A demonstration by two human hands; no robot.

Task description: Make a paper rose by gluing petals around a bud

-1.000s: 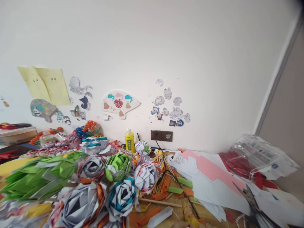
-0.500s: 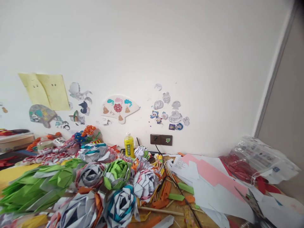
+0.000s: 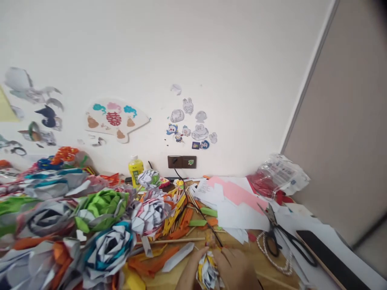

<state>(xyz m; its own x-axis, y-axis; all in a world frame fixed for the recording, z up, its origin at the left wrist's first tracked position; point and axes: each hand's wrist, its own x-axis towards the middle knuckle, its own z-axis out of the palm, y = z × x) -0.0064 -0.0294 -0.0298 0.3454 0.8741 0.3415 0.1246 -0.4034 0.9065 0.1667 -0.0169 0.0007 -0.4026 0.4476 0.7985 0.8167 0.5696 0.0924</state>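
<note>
At the bottom edge, a small folded paper flower (image 3: 208,270) in white and yellow sits between my two hands. My left hand (image 3: 191,269) closes on its left side, with the thumb near the top. From the right, my right hand (image 3: 233,266) curls its fingers against the other side. The lower part of the flower and both wrists are cut off by the frame. Just left of the hands lies a white folded paper strip (image 3: 178,257) beside orange paper strips (image 3: 154,264). A thin wooden stick (image 3: 172,241) lies behind them.
Large paper flowers, including a green one (image 3: 104,209) and a blue-white one (image 3: 109,247), crowd the left. On the right lie black-handled scissors (image 3: 274,229), a bead string (image 3: 272,257), a dark phone-like slab (image 3: 328,257) and paper sheets (image 3: 242,215). A black cable (image 3: 207,225) runs to the wall socket (image 3: 182,162).
The view has swung right and downward. My hands and the white-yellow paper flower have come into sight at the bottom; the bead string and dark slab now show more fully.
</note>
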